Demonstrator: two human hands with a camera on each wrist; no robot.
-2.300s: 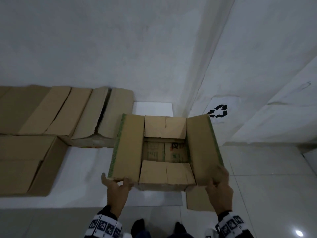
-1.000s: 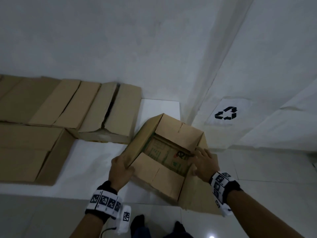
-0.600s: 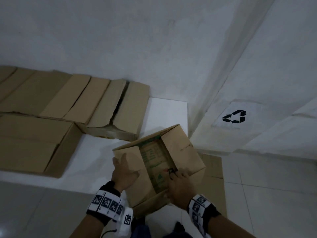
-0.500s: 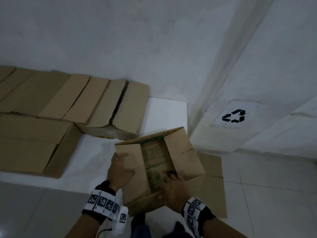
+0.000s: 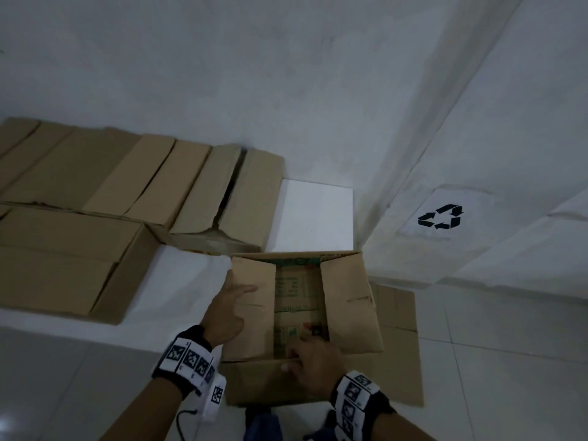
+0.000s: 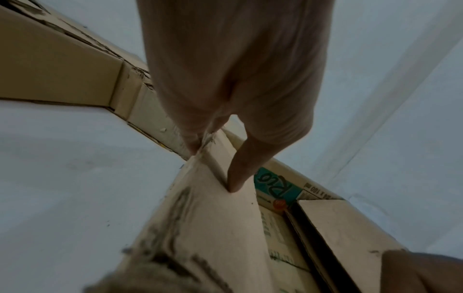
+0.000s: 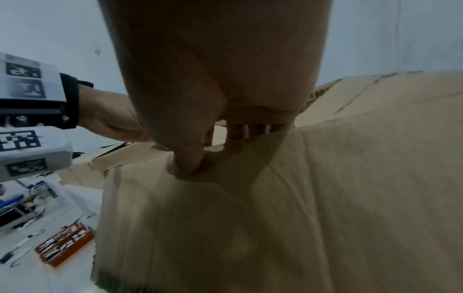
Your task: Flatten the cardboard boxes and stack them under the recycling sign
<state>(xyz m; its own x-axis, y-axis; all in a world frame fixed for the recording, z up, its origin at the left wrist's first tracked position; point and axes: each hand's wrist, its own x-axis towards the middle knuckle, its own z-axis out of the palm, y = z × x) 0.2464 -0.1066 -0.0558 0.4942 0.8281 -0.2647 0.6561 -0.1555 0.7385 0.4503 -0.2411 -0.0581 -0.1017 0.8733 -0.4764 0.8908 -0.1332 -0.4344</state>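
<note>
I hold a brown cardboard box (image 5: 346, 300) with its flaps open and printed green panels inside, low over the floor by the wall corner. My left hand (image 5: 229, 310) pinches its left flap (image 6: 220, 228), the thumb on the inner face and the fingers behind. My right hand (image 5: 305, 358) grips the near wall (image 7: 250, 218), with the fingers hooked inside and the thumb outside. A flattened cardboard sheet (image 5: 397, 316) lies on the tiles beneath the box. The black recycling sign (image 5: 440, 216) is on the wall to the right, above that sheet.
Several unflattened boxes (image 5: 63, 265) (image 5: 197, 192) sit on a white platform (image 5: 315, 218) at the left against the wall. Grey floor tiles (image 5: 509, 361) stretch to the right. An orange tool case (image 7: 65, 243) and cables lie on the floor behind me.
The box has been turned and brought down closer to me. My right hand moved from the right flap to the near wall, my left to the left flap.
</note>
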